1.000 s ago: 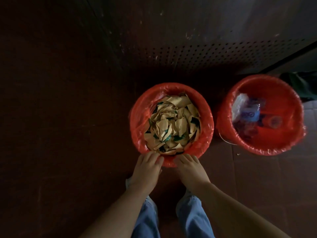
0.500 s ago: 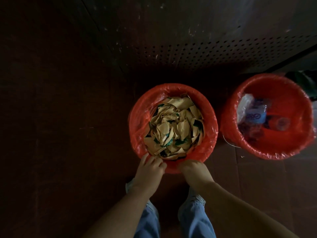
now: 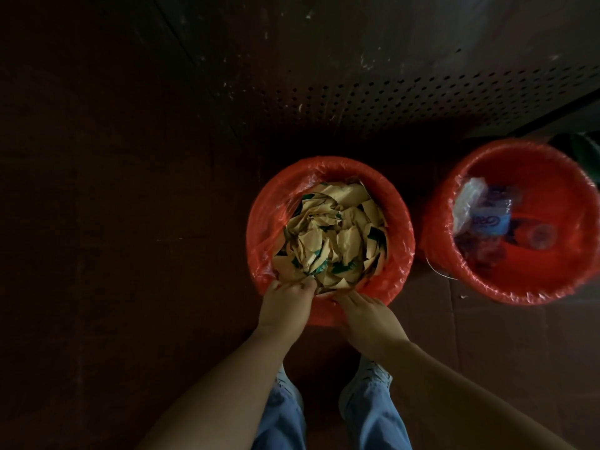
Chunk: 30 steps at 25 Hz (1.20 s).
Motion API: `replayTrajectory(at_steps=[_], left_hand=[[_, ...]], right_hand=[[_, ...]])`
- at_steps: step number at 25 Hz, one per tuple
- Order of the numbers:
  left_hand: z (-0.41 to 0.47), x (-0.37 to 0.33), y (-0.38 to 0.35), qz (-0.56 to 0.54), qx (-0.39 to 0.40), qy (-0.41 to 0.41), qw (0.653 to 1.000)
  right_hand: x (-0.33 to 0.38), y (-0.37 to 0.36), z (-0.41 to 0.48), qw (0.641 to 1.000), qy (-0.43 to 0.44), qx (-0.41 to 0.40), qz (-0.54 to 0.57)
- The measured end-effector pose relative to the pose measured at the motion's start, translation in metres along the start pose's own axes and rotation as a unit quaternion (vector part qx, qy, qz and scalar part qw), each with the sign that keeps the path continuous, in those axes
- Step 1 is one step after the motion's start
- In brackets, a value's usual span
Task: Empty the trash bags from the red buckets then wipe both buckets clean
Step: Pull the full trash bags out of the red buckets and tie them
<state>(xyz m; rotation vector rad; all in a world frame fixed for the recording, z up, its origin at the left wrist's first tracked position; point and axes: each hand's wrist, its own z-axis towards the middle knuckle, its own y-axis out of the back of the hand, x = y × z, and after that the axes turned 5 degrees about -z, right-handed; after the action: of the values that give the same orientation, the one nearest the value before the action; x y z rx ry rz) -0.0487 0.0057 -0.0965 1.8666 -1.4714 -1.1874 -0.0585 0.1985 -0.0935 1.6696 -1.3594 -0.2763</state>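
1. The first bucket point(image 3: 408, 245) stands on the floor point(image 3: 130, 254) at the centre of the view, directly in front of the person's feet. It is lined with a red bag point(image 3: 269, 222), whose edge is folded out over the rim. The bag is filled nearly to the top with torn brown paper point(image 3: 331, 235) carrying green print.

2. The left hand point(image 3: 287, 302) is placed on the near rim, left of centre. Its fingers are bent over the edge and closed on the bag's lip, with the fingertips touching the paper.

3. The right hand point(image 3: 367, 313) is placed on the near rim just beside the left hand. Its fingers are laid fairly straight along the bag-covered edge, pointing left, and nothing is gripped.

4. The second bucket point(image 3: 428, 241) stands to the right of the first, slightly farther away and separated from it by a narrow gap. It is lined with a second red bag point(image 3: 568, 190) and is mostly empty. A crushed plastic bottle point(image 3: 490, 219) with a blue label and a piece of clear wrapping point(image 3: 467, 196) lie against its left inner side.

5. A dark perforated panel point(image 3: 422, 92) is located on the far side of both buckets. Blue jeans point(image 3: 282, 417) and light shoes point(image 3: 373, 375) are seen at the near edge.
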Motion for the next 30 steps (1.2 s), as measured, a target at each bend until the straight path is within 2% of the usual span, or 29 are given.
replayTrajectory(at_steps=[4, 8, 10, 14, 17, 21, 23, 30], left_hand=[[0.006, 0.003, -0.004, -0.008, -0.006, 0.018, 1.0], [-0.016, 0.004, -0.021, -0.025, -0.056, -0.103, 0.993], [-0.024, 0.003, -0.025, -0.005, -0.037, -0.144, 0.989], [-0.026, -0.002, -0.027, 0.014, -0.003, -0.099, 0.995], [-0.021, -0.005, -0.028, 0.026, -0.019, -0.109, 0.993], [-0.019, -0.002, -0.025, -0.003, -0.021, -0.128, 0.992], [-0.018, -0.007, -0.02, -0.014, -0.028, -0.125, 0.992], [0.01, -0.017, -0.012, -0.048, -0.015, -0.032, 0.998]], right_hand=[[-0.004, 0.002, -0.002, 0.997, 0.013, -0.029, -0.073], [0.003, 0.008, 0.009, 0.998, -0.005, -0.034, -0.05], [0.007, 0.01, 0.013, 0.997, -0.012, -0.054, -0.049], [0.008, 0.009, 0.022, 0.998, -0.012, -0.042, -0.048], [0.004, 0.008, 0.017, 0.998, -0.014, -0.048, -0.028], [0.0, 0.006, -0.001, 0.994, 0.004, -0.105, -0.023], [-0.002, 0.003, -0.012, 0.994, 0.017, -0.102, -0.036], [-0.005, 0.003, -0.012, 0.992, -0.012, -0.071, -0.105]])
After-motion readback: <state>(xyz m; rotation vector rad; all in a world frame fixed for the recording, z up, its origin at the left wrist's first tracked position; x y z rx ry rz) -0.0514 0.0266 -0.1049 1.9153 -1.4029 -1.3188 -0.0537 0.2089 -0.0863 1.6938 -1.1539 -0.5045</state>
